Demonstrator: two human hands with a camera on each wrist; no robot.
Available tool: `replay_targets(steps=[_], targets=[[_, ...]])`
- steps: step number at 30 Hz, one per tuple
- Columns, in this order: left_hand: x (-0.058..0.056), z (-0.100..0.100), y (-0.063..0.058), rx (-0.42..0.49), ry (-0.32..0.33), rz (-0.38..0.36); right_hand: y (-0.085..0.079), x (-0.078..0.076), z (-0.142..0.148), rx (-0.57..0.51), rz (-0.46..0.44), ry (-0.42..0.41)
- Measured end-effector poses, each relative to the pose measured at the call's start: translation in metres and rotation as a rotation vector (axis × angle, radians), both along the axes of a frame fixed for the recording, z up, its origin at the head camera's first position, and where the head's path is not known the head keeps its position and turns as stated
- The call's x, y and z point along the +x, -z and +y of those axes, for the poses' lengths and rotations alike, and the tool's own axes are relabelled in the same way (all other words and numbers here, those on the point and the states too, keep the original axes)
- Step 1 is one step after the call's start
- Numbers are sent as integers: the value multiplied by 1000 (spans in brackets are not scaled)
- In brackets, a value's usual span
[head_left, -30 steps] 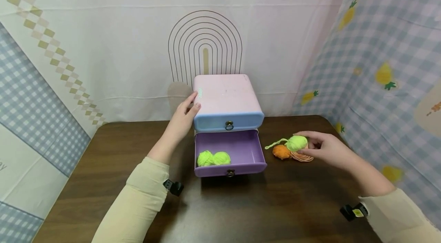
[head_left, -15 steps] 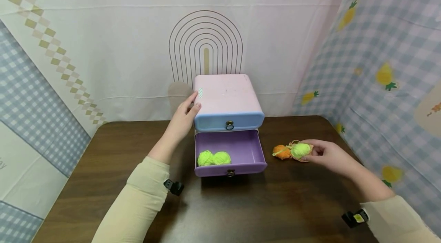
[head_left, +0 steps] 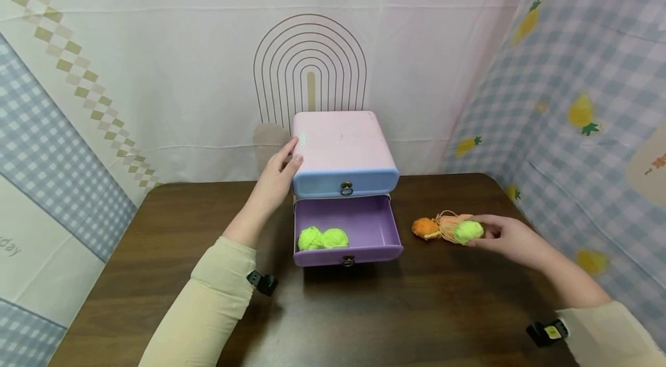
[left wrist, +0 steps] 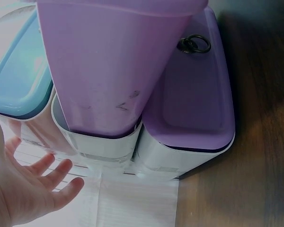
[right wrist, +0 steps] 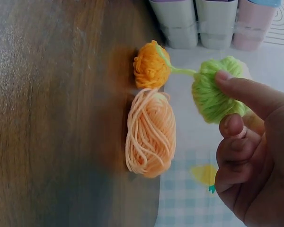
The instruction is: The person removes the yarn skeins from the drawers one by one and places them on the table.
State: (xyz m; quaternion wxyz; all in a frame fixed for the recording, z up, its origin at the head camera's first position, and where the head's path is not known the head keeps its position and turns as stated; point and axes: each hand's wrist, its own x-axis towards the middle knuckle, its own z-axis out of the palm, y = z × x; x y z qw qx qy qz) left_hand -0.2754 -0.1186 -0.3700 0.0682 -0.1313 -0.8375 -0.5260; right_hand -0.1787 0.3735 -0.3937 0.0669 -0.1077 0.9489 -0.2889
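Observation:
My right hand [head_left: 512, 240] pinches a lime-green yarn ball [right wrist: 215, 90] between thumb and fingers, above the table. Its loose green tail reaches over to a small orange yarn ball [right wrist: 151, 65]. Beside that lies a peach yarn skein [right wrist: 151, 135], partly behind the green ball in the head view. On the left, my left hand [head_left: 273, 182] rests its extended fingers against the upper left side of a small drawer cabinet [head_left: 340, 141]. The cabinet's purple drawer [head_left: 372, 228] is pulled out, with two lime-green yarn balls [head_left: 322, 238] in its front left corner.
Above the pulled-out drawer sits a closed blue drawer [head_left: 322, 184] with a ring handle. Another purple drawer [left wrist: 194, 94], closed, is below it. The brown wooden table [head_left: 354, 321] meets patterned cloth at the back and right.
My right hand, holding the green ball, has come lower and then moved to the right past the peach skein. The ball's tail now trails toward the orange ball. My left hand stays put.

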Motion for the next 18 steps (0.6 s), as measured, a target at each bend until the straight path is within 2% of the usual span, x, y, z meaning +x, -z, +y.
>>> replay_targets(steps=[13, 18], targets=[[1, 0, -1, 3, 5, -7, -6, 5, 9, 44, -64, 42], [1, 0, -1, -2, 10, -5, -5, 4, 7, 79, -57, 53]])
